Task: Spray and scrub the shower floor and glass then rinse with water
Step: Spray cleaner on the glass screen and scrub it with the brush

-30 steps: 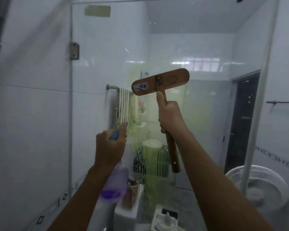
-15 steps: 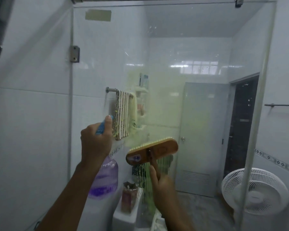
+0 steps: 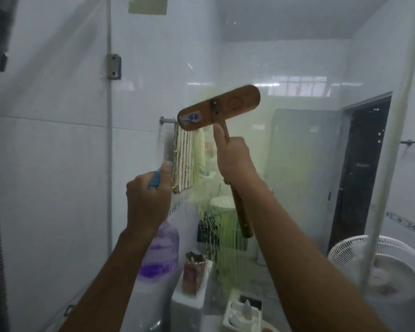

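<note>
At the inside face of the clear glass shower panel (image 3: 297, 68), the right hand (image 3: 235, 161) has its fingers clenched round the handle of a long-handled wooden scrub brush (image 3: 235, 101), thumb laid up along the shaft. The oblong brush head is tilted, its right end higher, with its flat wooden back toward the camera and its bristle side against the glass. Below it, yellow-green cleaner (image 3: 228, 236) smears the pane and runs down in streaks.

The left hand (image 3: 147, 200) grasps the blue trigger head of a clear plastic spray bottle (image 3: 162, 255), one finger curled over the top. The bottle hangs below the fist, and purple liquid sits in its lower part, with the upper part only tinted.

Behind the glass, a striped towel (image 3: 189, 159) hangs from a metal rail. A reddish-brown carton (image 3: 193, 274) with an open, torn top stands on the white toilet cistern (image 3: 189, 312); its contents cannot be seen. Just right of it, a white rectangular tray (image 3: 235, 318) holds a small pale bottle (image 3: 246, 305). A white electric fan (image 3: 388, 271) stands at the far right.
</note>
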Demonstrator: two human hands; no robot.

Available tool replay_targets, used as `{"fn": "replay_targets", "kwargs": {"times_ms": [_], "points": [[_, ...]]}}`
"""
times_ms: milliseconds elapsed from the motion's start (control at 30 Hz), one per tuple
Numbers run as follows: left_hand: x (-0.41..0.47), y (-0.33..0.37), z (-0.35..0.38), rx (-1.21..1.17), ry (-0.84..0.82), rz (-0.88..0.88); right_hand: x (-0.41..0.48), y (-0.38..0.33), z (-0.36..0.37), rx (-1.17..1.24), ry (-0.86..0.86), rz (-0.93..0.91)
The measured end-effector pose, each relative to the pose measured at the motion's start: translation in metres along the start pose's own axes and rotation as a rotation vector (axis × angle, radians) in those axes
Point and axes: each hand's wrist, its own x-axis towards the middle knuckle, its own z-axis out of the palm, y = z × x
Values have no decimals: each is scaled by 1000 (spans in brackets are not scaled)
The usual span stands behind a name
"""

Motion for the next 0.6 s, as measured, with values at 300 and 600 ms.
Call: {"fn": "replay_targets", "kwargs": {"times_ms": [300,600], "points": [[-40,2,24,-34,-92,15,-177,180,26,82,21,236],[-87,5,63,-85,-293,-65,-6,33,-100,258,183,56]]}}
